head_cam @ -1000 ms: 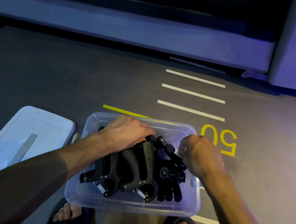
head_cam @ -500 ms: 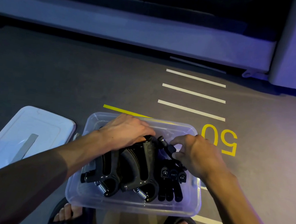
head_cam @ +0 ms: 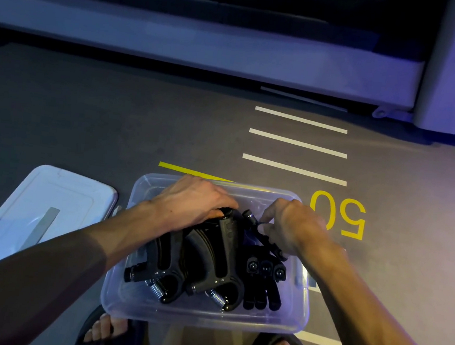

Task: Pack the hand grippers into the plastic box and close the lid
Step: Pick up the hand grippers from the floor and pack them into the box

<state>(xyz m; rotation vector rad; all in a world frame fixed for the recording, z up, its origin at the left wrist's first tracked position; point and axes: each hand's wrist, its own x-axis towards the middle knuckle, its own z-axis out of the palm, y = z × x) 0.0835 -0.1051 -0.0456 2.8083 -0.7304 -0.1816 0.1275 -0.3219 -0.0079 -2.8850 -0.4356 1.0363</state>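
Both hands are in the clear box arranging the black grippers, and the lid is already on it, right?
Not quite. The head view shows the lid lying on the floor left of the box, which is open; the rest holds.

Your black hand grippers [head_cam: 212,260] with silver springs [head_cam: 215,299], clear plastic box [head_cam: 207,313], pale translucent lid [head_cam: 35,218] at 9 o'clock with a grey strip, grey floor [head_cam: 87,120], three white stripes [head_cam: 297,144] at 1 o'clock, yellow "50" [head_cam: 339,215] at 3 o'clock
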